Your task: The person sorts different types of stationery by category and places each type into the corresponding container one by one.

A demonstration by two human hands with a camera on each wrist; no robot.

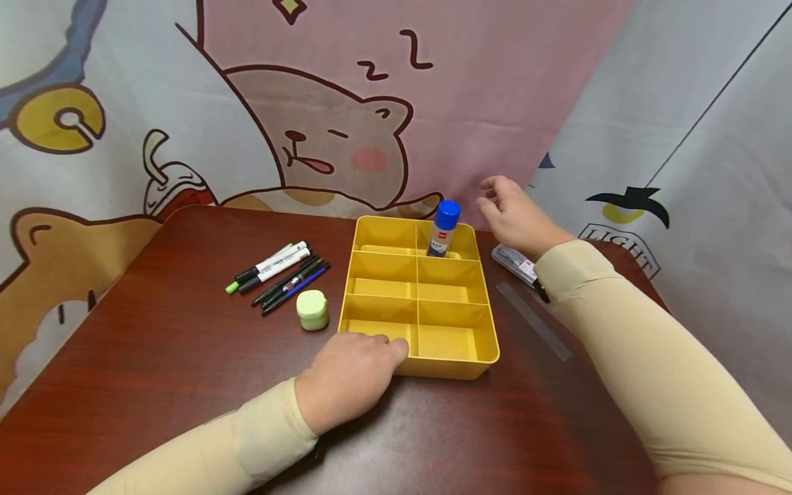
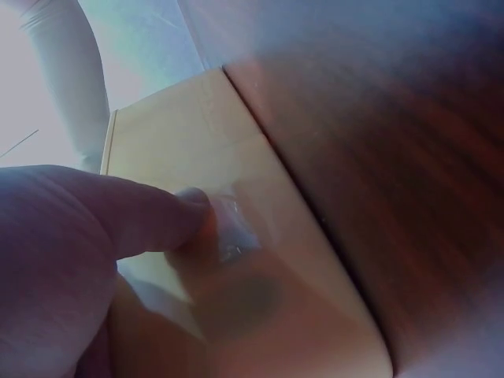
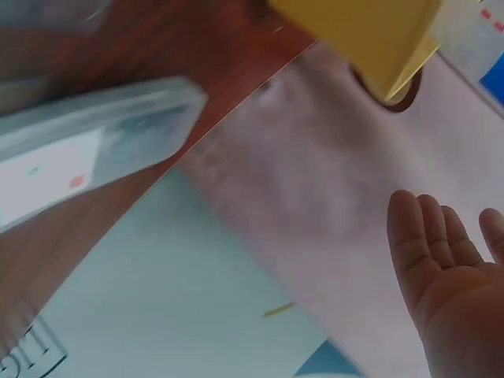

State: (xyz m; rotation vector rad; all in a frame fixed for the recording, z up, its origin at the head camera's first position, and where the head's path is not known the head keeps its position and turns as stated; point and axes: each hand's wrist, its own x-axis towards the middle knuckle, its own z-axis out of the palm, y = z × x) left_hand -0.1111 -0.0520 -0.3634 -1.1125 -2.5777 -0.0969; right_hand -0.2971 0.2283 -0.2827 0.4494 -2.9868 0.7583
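Note:
A yellow box with several compartments [image 1: 447, 370] sits on the table. My left hand [image 1: 354, 371] grips its near wall towards the left corner, the fingers over the rim. In the left wrist view the thumb [image 2: 157, 213] presses the wall's outer face, beside a small clear patch. A glue stick [image 1: 443, 230] with a blue cap stands tilted in the back right compartment. My right hand [image 1: 513, 214] is raised past the box's back right corner, holding nothing. The right wrist view shows its fingers [image 3: 411, 236] relaxed and extended, apart from the box.
Left of the box lie several pens and markers [image 1: 278, 265] and a pale green lidded pot [image 1: 312, 309]. On the right, a flat clear case [image 1: 515, 265] lies under the right forearm, with a transparent ruler [image 1: 535, 320] nearer. A printed cloth [image 1: 495, 89] hangs behind the table.

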